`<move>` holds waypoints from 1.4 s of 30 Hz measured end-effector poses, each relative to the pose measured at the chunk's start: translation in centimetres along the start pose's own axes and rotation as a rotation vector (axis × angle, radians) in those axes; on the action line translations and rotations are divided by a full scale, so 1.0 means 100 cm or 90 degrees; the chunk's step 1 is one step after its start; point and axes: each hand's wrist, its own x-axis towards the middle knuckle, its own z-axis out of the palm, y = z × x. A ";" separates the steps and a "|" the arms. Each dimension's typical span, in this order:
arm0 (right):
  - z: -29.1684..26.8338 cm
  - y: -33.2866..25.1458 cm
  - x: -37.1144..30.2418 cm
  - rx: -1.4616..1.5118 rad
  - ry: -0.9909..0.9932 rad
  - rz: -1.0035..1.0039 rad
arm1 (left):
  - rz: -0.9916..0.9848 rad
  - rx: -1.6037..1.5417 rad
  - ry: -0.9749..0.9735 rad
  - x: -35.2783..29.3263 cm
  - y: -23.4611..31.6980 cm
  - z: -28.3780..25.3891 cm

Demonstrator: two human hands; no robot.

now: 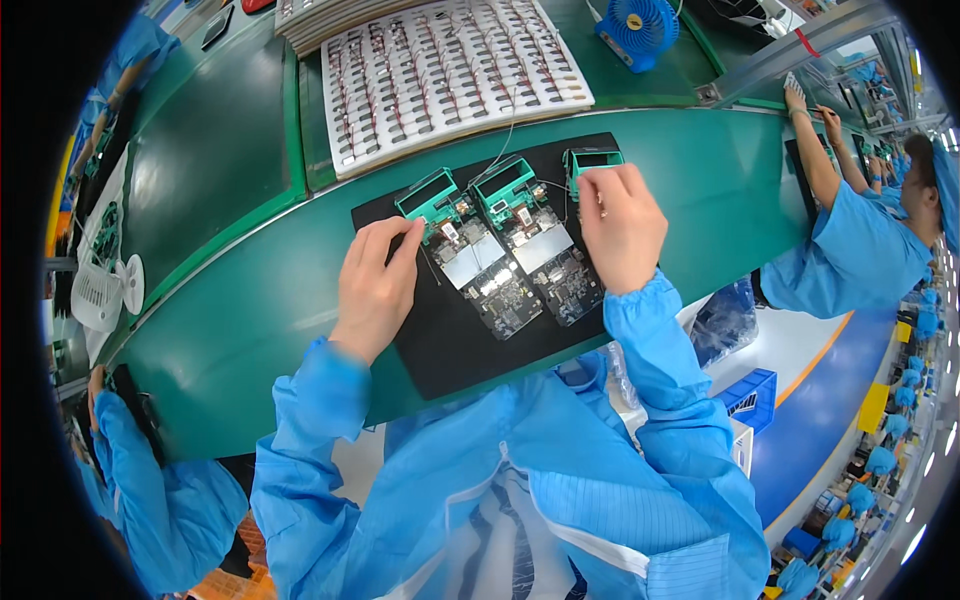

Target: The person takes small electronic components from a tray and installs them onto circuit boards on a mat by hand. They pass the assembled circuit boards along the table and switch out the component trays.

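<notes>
Tabletop: green, running across in front of you.
Mat: black, one, lying on the tabletop and reaching its near edge.
Left assembly: circuit board with a silver plate and a green frame at its far end; lies on the mat, tilted, its frame toward the mat's far edge.
Middle assembly: same kind, just beside the first, roughly parallel to it.
Third green frame: near the mat's far right corner, partly hidden by your right hand.
Your left hand: over the mat's left edge; grip drawn together, thumb and forefinger tips close at the near left corner of the left assembly's frame; whether they pinch anything, you cannot tell from here.
Your right hand: over the mat's right edge, at the third green frame; fingers curled, their tips hidden or too small to read, so its hold cannot be told.
Foam tray: white, rows of small wired parts, beyond the tabletop's far edge.
Fan: blue, right of the foam tray.
Co-worker: blue clothing, at the tabletop's right end.
</notes>
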 end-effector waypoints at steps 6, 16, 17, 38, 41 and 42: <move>0.001 0.000 0.001 -0.106 -0.014 -0.041 | 0.001 -0.020 -0.018 -0.003 -0.006 -0.002; 0.009 0.004 0.003 0.108 -0.028 0.055 | 0.064 -0.033 -0.013 -0.009 -0.025 -0.017; 0.007 -0.001 0.003 0.108 -0.030 0.052 | 0.082 -0.041 -0.006 -0.008 -0.028 -0.019; 0.032 -0.079 -0.015 0.027 -0.137 -0.201 | 0.317 -0.004 -0.035 0.008 -0.056 -0.030; 0.030 -0.061 -0.008 0.284 -0.179 -0.017 | 0.235 -0.024 0.014 0.008 -0.051 -0.021; 0.027 -0.056 -0.007 0.314 -0.160 0.052 | 0.176 -0.045 0.048 0.007 -0.049 -0.018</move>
